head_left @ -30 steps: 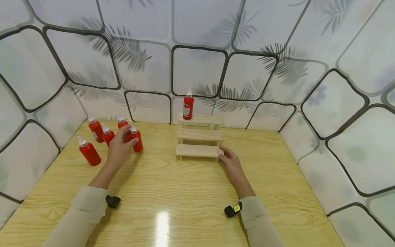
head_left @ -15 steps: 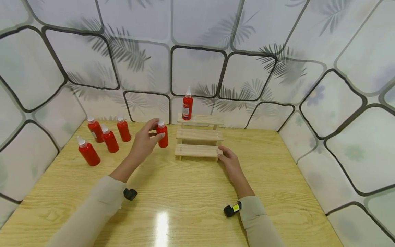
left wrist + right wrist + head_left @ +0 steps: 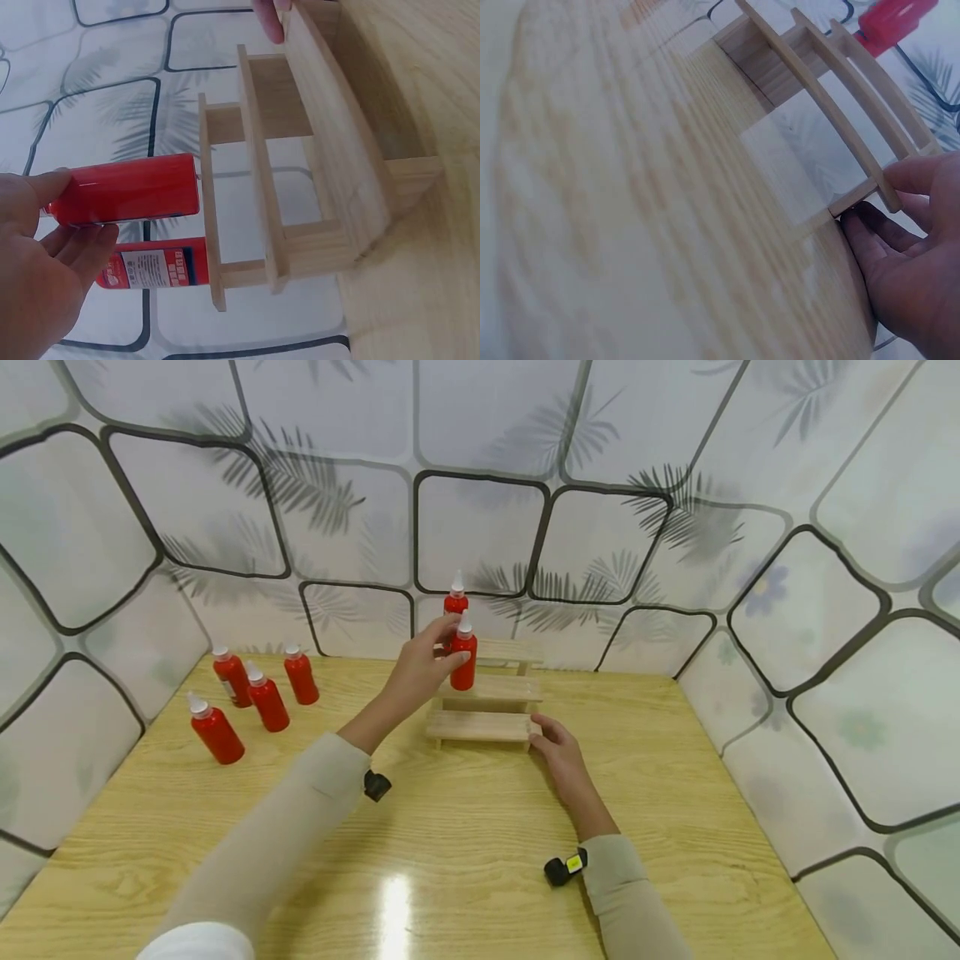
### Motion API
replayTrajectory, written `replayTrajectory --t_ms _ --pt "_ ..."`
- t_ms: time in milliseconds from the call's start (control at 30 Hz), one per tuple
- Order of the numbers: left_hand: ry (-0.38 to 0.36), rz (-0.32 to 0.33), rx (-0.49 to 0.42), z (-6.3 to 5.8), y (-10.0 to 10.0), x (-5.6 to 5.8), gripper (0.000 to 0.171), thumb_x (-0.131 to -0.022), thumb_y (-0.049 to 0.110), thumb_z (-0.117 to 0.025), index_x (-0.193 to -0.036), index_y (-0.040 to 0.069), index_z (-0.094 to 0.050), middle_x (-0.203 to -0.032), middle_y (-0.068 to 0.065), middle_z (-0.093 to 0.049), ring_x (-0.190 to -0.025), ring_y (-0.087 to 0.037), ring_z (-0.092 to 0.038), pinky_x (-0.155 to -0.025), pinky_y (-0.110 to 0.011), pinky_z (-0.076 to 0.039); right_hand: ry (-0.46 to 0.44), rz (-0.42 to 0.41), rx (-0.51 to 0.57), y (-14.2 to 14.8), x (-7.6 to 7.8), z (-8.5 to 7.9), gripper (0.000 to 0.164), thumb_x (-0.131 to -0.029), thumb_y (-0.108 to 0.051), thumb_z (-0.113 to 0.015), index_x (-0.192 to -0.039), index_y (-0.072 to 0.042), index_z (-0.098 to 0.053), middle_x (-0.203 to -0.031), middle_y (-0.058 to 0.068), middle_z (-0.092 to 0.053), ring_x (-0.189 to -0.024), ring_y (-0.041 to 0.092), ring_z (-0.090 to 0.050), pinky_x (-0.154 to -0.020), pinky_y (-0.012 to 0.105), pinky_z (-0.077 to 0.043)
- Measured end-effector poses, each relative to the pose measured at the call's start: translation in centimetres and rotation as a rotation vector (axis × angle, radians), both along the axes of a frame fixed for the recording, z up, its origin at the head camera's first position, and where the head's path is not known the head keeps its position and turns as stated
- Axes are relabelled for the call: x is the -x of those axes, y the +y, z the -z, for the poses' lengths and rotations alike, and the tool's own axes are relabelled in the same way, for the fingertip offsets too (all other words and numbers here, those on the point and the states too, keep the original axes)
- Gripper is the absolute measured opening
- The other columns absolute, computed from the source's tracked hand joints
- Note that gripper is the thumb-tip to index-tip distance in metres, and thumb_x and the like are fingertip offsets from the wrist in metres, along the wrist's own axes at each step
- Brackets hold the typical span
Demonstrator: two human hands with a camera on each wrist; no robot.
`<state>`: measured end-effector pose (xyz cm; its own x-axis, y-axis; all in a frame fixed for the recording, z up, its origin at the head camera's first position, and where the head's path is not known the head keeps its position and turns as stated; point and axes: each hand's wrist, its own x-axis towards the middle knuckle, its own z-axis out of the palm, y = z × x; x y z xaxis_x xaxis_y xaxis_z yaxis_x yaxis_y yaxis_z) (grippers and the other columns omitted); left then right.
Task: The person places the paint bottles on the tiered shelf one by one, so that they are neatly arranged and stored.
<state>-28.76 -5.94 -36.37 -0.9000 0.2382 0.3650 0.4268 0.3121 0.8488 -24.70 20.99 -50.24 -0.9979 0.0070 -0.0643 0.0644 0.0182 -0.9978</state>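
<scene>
A red bottle [image 3: 464, 662] is held upright by the left hand [image 3: 420, 667], clamped between thumb and fingers; it is seen over the left part of a three-step wooden rack [image 3: 480, 727], in front of the top step and above the middle one, though whether its base is touching wood cannot be told. The lowest step's right end is gripped by the right hand [image 3: 558, 756], with thumb and fingers closed about it.

The far left end of the top step is already taken by another bottle [image 3: 455, 603]; it is partly covered by the held one and by the left hand in the head view, while its printed label is shown in the left wrist view. Four more red bottles are grouped on the far left of the wooden table [image 3: 480, 860], well apart from the rack: one far left [image 3: 232, 677], one far right [image 3: 302, 677], one between and nearer [image 3: 267, 700], one nearest and leftmost [image 3: 217, 733]; all are topped with white caps. The table is backed by a patterned wall covering [image 3: 480, 535].
</scene>
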Motion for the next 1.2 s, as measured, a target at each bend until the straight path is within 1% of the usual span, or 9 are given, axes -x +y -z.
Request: replayTrajectory --t_ms 100,200,300,500,567,767,867,1000,1200 --pt "-0.015 -0.001 0.021 -0.7 1.0 0.9 0.060 -0.097 0.015 -0.069 -0.151 0.014 -0.043 -0.142 -0.013 -0.058 -0.122 -0.032 -0.061 -0.103 -0.048 -0.052 0.003 -0.006 -0.019 0.0 -0.1 -0.1 0.044 -0.100 -0.006 -0.059 -0.143 -0.001 -0.052 -0.160 0.014 -0.038 -0.150 0.024 -0.030 -0.107 0.023 -0.045" --pt "-0.028 0.001 0.036 -1.3 1.9 1.8 0.060 -0.098 0.019 -0.068 -0.152 0.018 -0.043 -0.144 -0.012 -0.056 -0.121 -0.031 -0.062 -0.101 -0.047 -0.054 0.003 -0.018 -0.052 0.1 -0.3 -0.1 0.045 -0.101 -0.010 -0.059 -0.144 -0.005 -0.052 -0.160 0.013 -0.036 -0.152 0.024 -0.027 -0.118 0.038 -0.037" --pt "-0.038 0.002 0.043 -1.9 2.8 2.5 0.060 -0.098 0.020 -0.068 -0.153 0.023 -0.042 -0.145 -0.010 -0.056 -0.118 -0.029 -0.063 -0.097 -0.045 -0.056 0.002 -0.038 -0.082 0.3 -0.6 -0.5 0.045 -0.101 -0.013 -0.059 -0.145 -0.007 -0.051 -0.161 0.012 -0.035 -0.154 0.025 -0.024 -0.121 0.044 -0.032" --pt "-0.040 -0.001 0.074 -2.6 4.4 3.8 0.061 -0.099 0.019 -0.065 -0.155 0.021 -0.039 -0.148 -0.010 -0.053 -0.119 -0.031 -0.063 -0.097 -0.045 -0.056 -0.029 -0.056 -0.078 0.3 -0.7 -1.4 0.048 -0.102 -0.013 -0.058 -0.148 -0.004 -0.048 -0.162 0.014 -0.033 -0.154 0.026 -0.023 -0.122 0.044 -0.030" --pt "-0.038 -0.002 0.087 -2.7 4.9 4.2 0.061 -0.100 0.018 -0.064 -0.155 0.020 -0.038 -0.149 -0.009 -0.052 -0.122 -0.031 -0.061 -0.099 -0.046 -0.055 -0.018 -0.046 -0.072 0.5 -0.3 -0.5 0.047 -0.102 -0.014 -0.059 -0.147 -0.006 -0.049 -0.161 0.013 -0.035 -0.153 0.024 -0.025 -0.122 0.044 -0.031" --pt "-0.047 -0.047 0.108 -2.8 6.0 5.2 0.060 -0.100 0.016 -0.064 -0.155 0.018 -0.039 -0.150 -0.010 -0.052 -0.129 -0.031 -0.058 -0.101 -0.049 -0.054 0.009 -0.018 -0.078 0.4 -0.2 -0.1 0.045 -0.101 -0.014 -0.060 -0.144 -0.006 -0.052 -0.160 0.013 -0.037 -0.153 0.026 -0.025 -0.121 0.045 -0.032" --pt "-0.065 -0.070 0.110 -2.7 6.2 5.5 0.060 -0.101 0.015 -0.063 -0.155 0.019 -0.038 -0.150 -0.010 -0.052 -0.130 -0.030 -0.057 -0.102 -0.049 -0.053 0.013 -0.022 -0.078 0.4 -0.2 0.0 0.045 -0.100 -0.012 -0.060 -0.144 -0.004 -0.052 -0.160 0.015 -0.037 -0.153 0.027 -0.024 -0.121 0.045 -0.032" --pt "-0.070 -0.071 0.111 -2.6 6.5 5.7 0.059 -0.101 0.016 -0.062 -0.155 0.019 -0.038 -0.151 -0.009 -0.051 -0.132 -0.029 -0.055 -0.103 -0.048 -0.052 0.013 -0.022 -0.081 0.4 -0.1 0.0 0.044 -0.100 -0.013 -0.060 -0.143 -0.005 -0.053 -0.160 0.014 -0.037 -0.153 0.026 -0.025 -0.121 0.045 -0.032" --pt "-0.043 -0.084 0.146 -2.6 6.7 6.2 0.058 -0.102 0.018 -0.061 -0.155 0.018 -0.039 -0.150 -0.009 -0.051 -0.132 -0.028 -0.054 -0.105 -0.047 -0.050 0.012 -0.022 -0.067 0.4 -0.1 0.2 0.043 -0.101 -0.012 -0.060 -0.143 -0.006 -0.053 -0.160 0.013 -0.037 -0.154 0.025 -0.024 -0.121 0.044 -0.032"
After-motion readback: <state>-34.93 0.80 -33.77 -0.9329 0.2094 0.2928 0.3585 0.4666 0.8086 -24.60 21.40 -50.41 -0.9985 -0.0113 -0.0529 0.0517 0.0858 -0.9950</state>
